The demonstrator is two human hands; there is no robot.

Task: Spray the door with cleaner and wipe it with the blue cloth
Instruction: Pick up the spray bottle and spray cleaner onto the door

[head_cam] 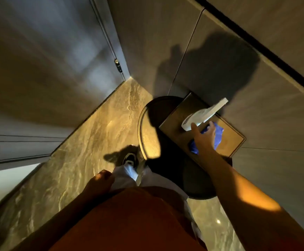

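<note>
A white spray bottle (pixel 204 114) lies on its side on a rectangular wooden board (pixel 233 140), its nozzle pointing toward the wall. Beside it on the board lies a crumpled blue cloth (pixel 218 137). My right hand (pixel 203 137) is stretched out over the cloth with fingers apart, the thumb near the bottle's base and the fingertips on the cloth. My left hand (pixel 100 180) hangs by my hip with its fingers curled in, holding nothing. A grey door (pixel 44 69) with a dark hinge (pixel 118 65) on its edge stands at the left.
The wooden board rests on a round dark side table (pixel 145 122) against the grey panelled wall (pixel 256 73). A glossy marble floor (pixel 86 147) runs between door and wall. My shoe (pixel 129 159) stands close to the table's edge.
</note>
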